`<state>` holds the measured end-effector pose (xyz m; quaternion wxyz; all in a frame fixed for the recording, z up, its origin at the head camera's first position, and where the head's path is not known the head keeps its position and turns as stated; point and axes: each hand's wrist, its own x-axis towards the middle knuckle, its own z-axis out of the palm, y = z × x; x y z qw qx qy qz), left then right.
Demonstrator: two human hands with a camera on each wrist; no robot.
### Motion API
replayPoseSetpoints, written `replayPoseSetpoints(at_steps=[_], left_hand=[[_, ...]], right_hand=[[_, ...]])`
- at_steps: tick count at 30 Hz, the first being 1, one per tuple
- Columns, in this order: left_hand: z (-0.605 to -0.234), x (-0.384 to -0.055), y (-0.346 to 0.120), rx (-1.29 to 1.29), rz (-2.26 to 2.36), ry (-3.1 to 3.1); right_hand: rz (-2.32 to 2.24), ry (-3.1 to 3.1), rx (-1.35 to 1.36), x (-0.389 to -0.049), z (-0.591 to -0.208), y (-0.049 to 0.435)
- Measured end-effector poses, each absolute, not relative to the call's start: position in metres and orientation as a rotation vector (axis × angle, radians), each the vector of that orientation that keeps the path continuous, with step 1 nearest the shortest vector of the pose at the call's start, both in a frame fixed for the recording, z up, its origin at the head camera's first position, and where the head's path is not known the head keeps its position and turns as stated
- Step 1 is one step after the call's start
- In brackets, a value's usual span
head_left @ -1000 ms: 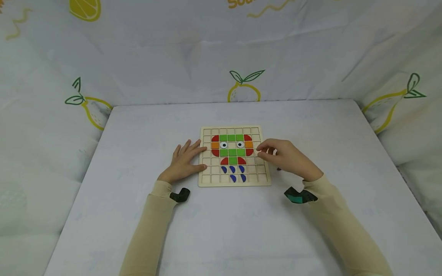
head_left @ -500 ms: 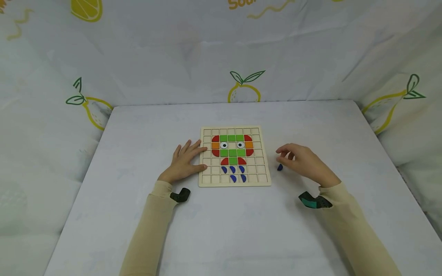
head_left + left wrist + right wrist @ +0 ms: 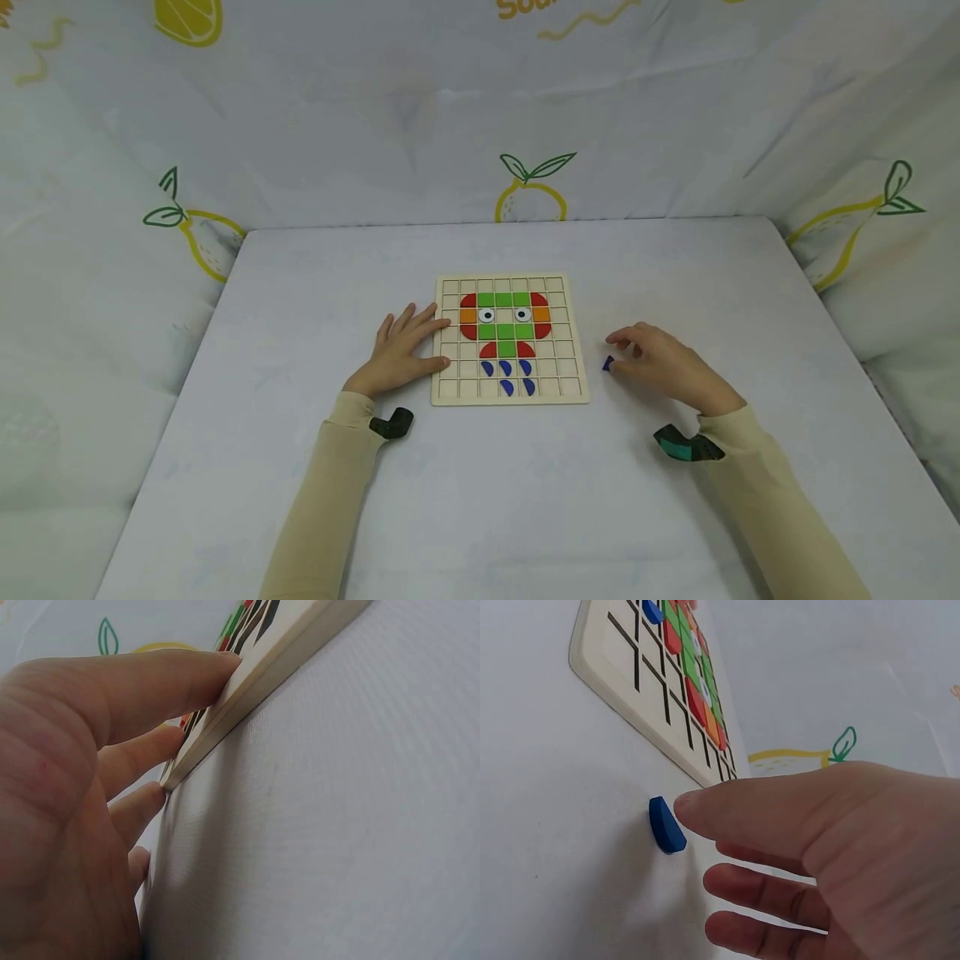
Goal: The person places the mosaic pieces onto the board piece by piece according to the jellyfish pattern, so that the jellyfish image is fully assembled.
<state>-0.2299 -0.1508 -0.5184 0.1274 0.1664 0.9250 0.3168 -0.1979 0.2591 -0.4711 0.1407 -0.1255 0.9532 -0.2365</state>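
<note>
A wooden grid board [image 3: 560, 387] lies flat on the table with red, green and orange tiles, two eye pieces and several blue half-moon pieces on it. My left hand [image 3: 401, 354] rests spread at its left edge; in the left wrist view the thumb [image 3: 176, 679] lies against the board's rim. Right of the board, a single blue half-moon piece [image 3: 608, 363] sits on the table. My right hand [image 3: 663, 367] hovers by it, thumb tip close beside the piece [image 3: 666, 825] and the other fingers apart. Whether the thumb touches it, I cannot tell.
The table [image 3: 480, 500] has a white cover. White cloth [image 3: 337, 125] with lemon drawings hangs behind and at both sides. Each wrist carries a dark device, one at the left cuff [image 3: 392, 424] and one at the right cuff [image 3: 688, 444].
My right hand has moved from the board's right edge to the right and down to the loose blue piece, which was mostly hidden before. The left hand and board have stayed put.
</note>
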Motion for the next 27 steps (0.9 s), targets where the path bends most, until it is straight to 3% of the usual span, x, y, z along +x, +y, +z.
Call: replayPoseSetpoints(at_steps=[18, 27], left_hand=[[-0.517, -0.23, -0.15, 0.49, 0.913, 2.689], [-0.518, -0.23, -0.15, 0.477, 0.911, 2.688]], right_hand=[[-0.438, 2.862, -0.325, -0.195, -0.478, 0.252], [-0.649, 2.849, -0.456, -0.2, -0.472, 0.245]])
